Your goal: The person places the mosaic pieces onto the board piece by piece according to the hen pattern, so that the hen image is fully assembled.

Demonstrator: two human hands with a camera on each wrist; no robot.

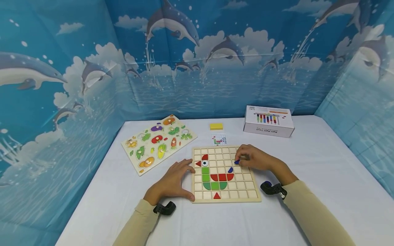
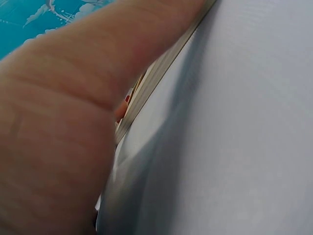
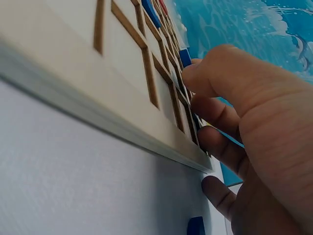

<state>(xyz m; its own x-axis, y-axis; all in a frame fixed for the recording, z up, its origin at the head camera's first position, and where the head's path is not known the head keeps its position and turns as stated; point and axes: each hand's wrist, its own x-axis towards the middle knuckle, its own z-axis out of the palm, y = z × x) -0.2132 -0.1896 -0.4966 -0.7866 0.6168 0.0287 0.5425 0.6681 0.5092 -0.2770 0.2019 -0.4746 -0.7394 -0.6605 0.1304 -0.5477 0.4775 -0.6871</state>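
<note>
A wooden grid board point(image 1: 227, 201) lies on the table, with flat coloured pieces set in a bird-like pattern. My left hand point(image 1: 172, 182) rests at its left side, thumb at the near left corner and fingers spread along the edge. Over the right part of the grid, my right hand point(image 1: 255, 158) pinches a small blue piece point(image 1: 236, 162) between thumb and fingertips. Another blue piece point(image 1: 230, 169) sits in a cell just below and left of it. Red pieces point(image 1: 222, 177), green pieces point(image 1: 205, 174) and a white eye piece point(image 1: 205, 163) fill other cells.
A pattern card point(image 1: 219, 139) lies behind the board, with a yellow block point(image 1: 216, 126) beyond it. A vegetable puzzle board point(image 1: 166, 155) is at the back left, a white box point(image 1: 268, 121) at the back right. Another blue piece point(image 3: 195, 226) lies on the table near the right wrist.
</note>
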